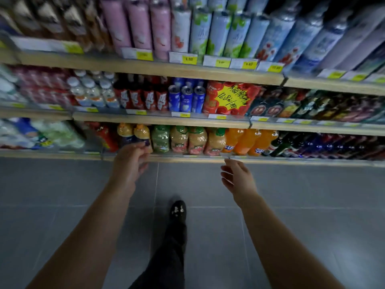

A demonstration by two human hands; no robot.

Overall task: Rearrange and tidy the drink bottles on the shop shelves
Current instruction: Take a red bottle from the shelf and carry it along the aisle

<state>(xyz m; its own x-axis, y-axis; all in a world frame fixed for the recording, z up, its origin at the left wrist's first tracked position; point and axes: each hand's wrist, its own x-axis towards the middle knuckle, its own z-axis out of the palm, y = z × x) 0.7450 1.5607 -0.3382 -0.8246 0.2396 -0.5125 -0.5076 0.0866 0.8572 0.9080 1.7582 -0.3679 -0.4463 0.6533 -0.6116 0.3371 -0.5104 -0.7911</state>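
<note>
Orange-capped bottle on the lowest shelf, left of green and peach juice bottles: the left hand reaches forward, fingers curled around its base. Above, a yellow starburst sign reads "12.8". The right hand hovers half open, empty, just before the shelf edge, arm outstretched.
</note>
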